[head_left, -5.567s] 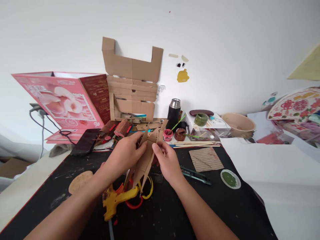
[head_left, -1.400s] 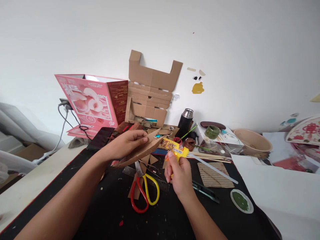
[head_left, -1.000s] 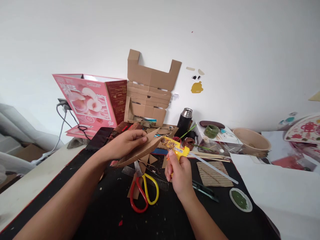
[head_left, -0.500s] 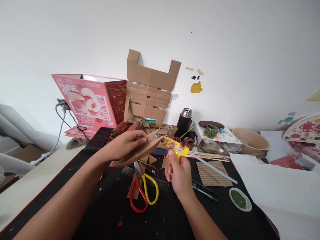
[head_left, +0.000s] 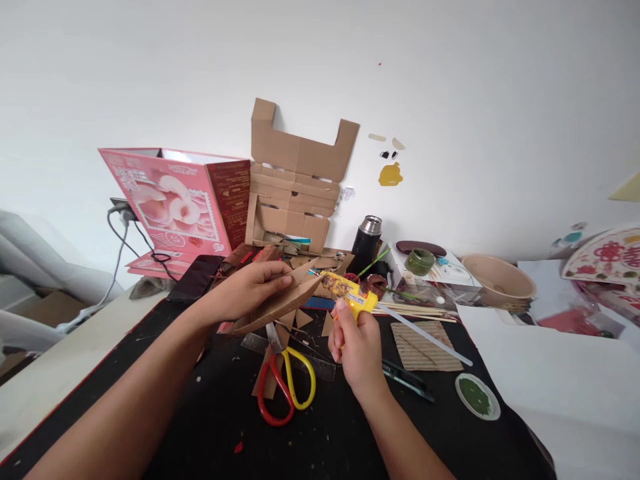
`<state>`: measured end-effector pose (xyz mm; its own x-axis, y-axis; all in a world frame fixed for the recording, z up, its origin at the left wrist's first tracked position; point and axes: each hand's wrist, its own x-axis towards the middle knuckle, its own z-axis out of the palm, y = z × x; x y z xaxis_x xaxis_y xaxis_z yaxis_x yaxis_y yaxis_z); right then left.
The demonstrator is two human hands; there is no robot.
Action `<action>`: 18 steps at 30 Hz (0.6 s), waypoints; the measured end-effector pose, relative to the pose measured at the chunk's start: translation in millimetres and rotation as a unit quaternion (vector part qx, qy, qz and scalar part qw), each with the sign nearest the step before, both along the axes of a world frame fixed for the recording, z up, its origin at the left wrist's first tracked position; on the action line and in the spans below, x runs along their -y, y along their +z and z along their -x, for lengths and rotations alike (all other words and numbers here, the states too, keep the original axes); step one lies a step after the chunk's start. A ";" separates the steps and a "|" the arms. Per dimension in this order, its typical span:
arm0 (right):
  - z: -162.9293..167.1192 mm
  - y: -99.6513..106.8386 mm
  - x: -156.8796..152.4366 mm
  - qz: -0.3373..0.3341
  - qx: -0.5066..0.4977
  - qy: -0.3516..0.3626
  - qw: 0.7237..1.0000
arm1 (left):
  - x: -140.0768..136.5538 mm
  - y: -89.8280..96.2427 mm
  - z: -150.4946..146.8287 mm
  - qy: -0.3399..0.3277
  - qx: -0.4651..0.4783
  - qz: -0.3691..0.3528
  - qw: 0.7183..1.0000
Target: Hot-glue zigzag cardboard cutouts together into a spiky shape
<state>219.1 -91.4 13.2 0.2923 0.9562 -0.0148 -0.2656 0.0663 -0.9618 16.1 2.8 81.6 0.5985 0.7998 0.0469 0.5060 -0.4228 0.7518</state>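
My left hand [head_left: 255,288] is closed on a curved piece of cardboard [head_left: 283,305], thumb on the near face, holding it above the table. In my right hand [head_left: 357,337] is a yellow hot glue gun [head_left: 350,291], its scorched front and metal nozzle pointing left at the cardboard's right end. Whether the nozzle touches the cardboard I cannot tell. A long translucent glue stick [head_left: 427,335] sticks out of the gun's back. Below the hands lie scissors [head_left: 287,380] with one red and one yellow handle, over a clear ruler [head_left: 320,365] and cardboard scraps.
To the right are a dark utility knife [head_left: 409,380], a corrugated cardboard square [head_left: 425,345] and a lid of green paint [head_left: 477,397]. Behind stand a black thermos [head_left: 367,243], a green jar [head_left: 420,262], a beige bowl [head_left: 500,280], a pink box [head_left: 175,203] and unfolded cardboard [head_left: 297,180].
The whole view has shifted very slightly, so the scene sits a little further left. Both hands keep their grips, and the glue gun stays at the cardboard's right end.
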 end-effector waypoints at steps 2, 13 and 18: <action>-0.2 0.1 0.0 0.000 -0.001 0.001 1.000 | 0.0 0.0 0.0 0.000 -0.002 -0.001 1.000; -0.4 -0.5 -0.3 -0.008 -0.004 -0.010 1.000 | -0.2 -1.1 0.8 -0.004 0.008 0.015 1.000; -0.6 1.6 0.3 -0.008 -0.004 -0.009 1.000 | 0.0 -0.7 0.2 -0.001 0.001 0.008 1.000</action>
